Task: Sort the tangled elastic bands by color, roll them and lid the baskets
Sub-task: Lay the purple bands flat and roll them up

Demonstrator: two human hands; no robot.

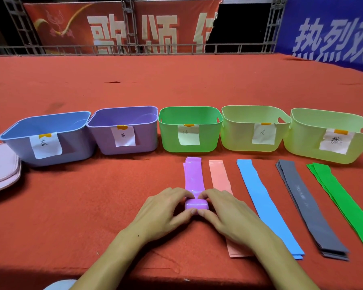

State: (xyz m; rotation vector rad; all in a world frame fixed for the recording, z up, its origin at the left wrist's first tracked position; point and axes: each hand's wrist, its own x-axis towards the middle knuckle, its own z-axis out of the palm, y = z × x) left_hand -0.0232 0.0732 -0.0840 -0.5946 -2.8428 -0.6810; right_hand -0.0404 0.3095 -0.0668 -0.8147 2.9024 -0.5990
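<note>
While both hands work at the near middle of the bench (71, 206), left hand (164, 208) and right hand (228, 214) pinch the purple roll (196, 205) from either end, thumbs on its near side, fingers (177, 192) curled over the far side, likely to keep the coil tight. Roll axis runs left-right; unrolled purple band (193, 176) runs straight toward the far edge. Pink band (219, 176), blue band (260, 197), grey band (302, 197), green band (340, 195) lie flat alongside to the right, long axes near-to-far, sorted and waiting. Beyond: blue basket (17, 143), purple basket (145, 139), green basket (170, 139), two pale green baskets (235, 135), unlidded. Lids (0, 164) stacked at the left edge.
</note>
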